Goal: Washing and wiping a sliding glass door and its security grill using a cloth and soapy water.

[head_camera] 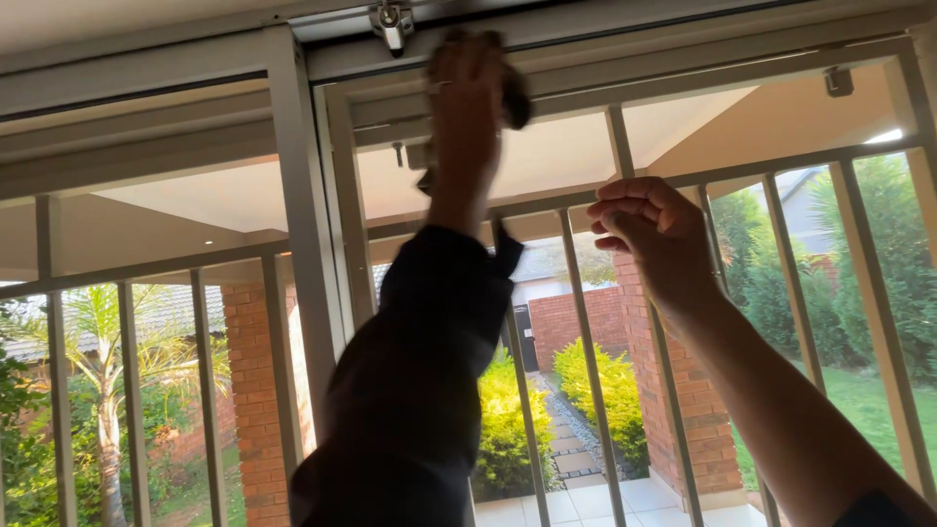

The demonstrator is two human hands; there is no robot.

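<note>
While the left hand [467, 73] reaches high, fingers shut on a dark cloth [512, 96] against the top window frame [586, 59], it could slip off. The right hand [656, 229] looks curled around a bar [578, 293], though I can't be sure, so a loose hold might wobble the person.
</note>
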